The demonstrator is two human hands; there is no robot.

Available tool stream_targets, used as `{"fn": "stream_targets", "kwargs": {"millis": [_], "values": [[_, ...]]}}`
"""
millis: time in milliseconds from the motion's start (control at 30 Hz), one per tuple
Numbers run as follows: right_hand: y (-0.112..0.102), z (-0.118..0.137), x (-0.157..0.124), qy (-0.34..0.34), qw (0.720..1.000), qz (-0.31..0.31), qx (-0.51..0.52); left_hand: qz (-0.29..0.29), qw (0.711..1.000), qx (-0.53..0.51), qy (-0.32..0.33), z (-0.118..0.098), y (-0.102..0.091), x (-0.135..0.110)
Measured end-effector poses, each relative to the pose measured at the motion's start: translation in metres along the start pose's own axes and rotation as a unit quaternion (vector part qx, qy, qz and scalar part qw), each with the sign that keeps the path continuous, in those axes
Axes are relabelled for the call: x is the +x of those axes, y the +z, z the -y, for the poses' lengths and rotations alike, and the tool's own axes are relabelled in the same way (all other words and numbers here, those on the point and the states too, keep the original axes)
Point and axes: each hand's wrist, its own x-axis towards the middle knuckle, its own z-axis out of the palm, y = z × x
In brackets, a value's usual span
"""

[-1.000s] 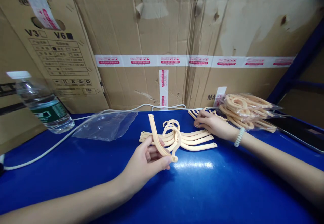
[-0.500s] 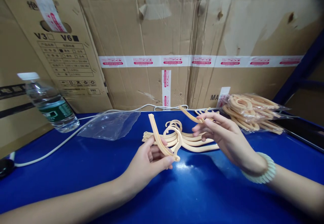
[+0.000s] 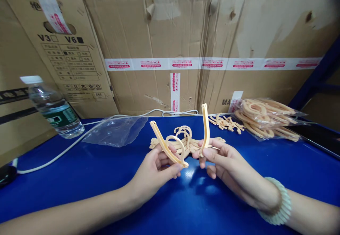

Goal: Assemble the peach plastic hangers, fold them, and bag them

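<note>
My left hand (image 3: 159,173) is closed on a beige plastic hanger arm with a curved hook (image 3: 162,143), its long grooved part tilted up to the left. Between the fingers and thumb of my right hand (image 3: 228,162) is a second hanger arm (image 3: 205,125), gripped at its lower end and standing nearly upright. The two pieces are apart. Behind both hands, a pile of similar hanger arms (image 3: 219,140) lies on the blue table (image 3: 191,199), partly hidden by my fingers. Small hook pieces (image 3: 225,122) lie scattered farther back on the right.
Clear bags of hanger parts (image 3: 261,116) are stacked at the back right, beside a dark flat object (image 3: 318,137). A flat plastic bag (image 3: 115,132), a white cable (image 3: 63,153) and a water bottle (image 3: 57,111) are on the left. Cardboard (image 3: 154,26) walls the back edge.
My right hand has come back and down toward my left, bringing its hanger arm from a slant to nearly upright. My left hand keeps its hold, its piece tilting slightly more leftward.
</note>
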Motion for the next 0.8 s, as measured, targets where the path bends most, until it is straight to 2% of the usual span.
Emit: {"fn": "stream_targets", "kwargs": {"millis": [167, 333, 567, 800], "values": [[0.003, -0.005, 0.0, -0.021, 0.997, 0.014, -0.076, 0.027, 0.999, 0.028, 0.017, 0.0, 0.001, -0.004], [0.003, -0.007, 0.002, -0.024, 0.99, 0.068, -0.118, 0.056, 0.997, 0.03, 0.039, 0.002, 0.0, -0.006], [0.001, -0.008, 0.003, -0.041, 0.984, 0.123, -0.123, 0.076, 0.995, 0.053, 0.035, -0.001, 0.003, -0.01], [0.001, -0.009, 0.0, -0.035, 0.982, 0.121, -0.142, 0.078, 0.994, 0.071, 0.04, 0.0, 0.004, -0.014]]}}
